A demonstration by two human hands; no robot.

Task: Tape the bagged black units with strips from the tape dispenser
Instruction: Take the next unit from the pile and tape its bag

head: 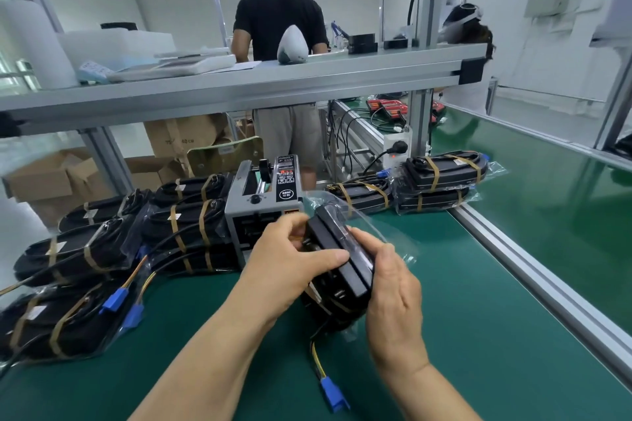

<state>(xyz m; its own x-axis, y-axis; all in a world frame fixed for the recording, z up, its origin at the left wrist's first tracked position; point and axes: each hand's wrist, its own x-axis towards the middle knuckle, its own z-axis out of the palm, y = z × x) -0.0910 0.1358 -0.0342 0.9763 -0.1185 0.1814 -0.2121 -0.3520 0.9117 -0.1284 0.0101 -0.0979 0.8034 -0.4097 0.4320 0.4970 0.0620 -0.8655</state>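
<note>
1. Holding the black unit [342, 263] in its clear bag up off the green table [444, 335], tipped on its side, right in front of the tape dispenser [263, 205]. Likely kept there to make the next strip a short reach.
2. Curling the left hand [290, 260] round the far end of the unit, thumb laid flat across it, fingertips pinching what looks like a brown strip [297, 235] against the bag. Probably pressing it down to hold the bag shut.
3. Wrapping the right hand [393, 301] round the near end, fingers bent and gripping. Seems meant to stop any turning under the push from the other side.
4. Letting a thin wire [316, 361] hang down from the bag, with its blue plug [335, 398] resting on the table, clear of the sticky part.
5. Keeping the left pile [184, 232] and the right pile [441, 178] of bagged units, each wrapped in brown bands, off to the sides. Likely done to leave room in the middle for work.
6. Calls for slow, firm rubbing next, to avoid bumps and folds in the loose bag.
</note>
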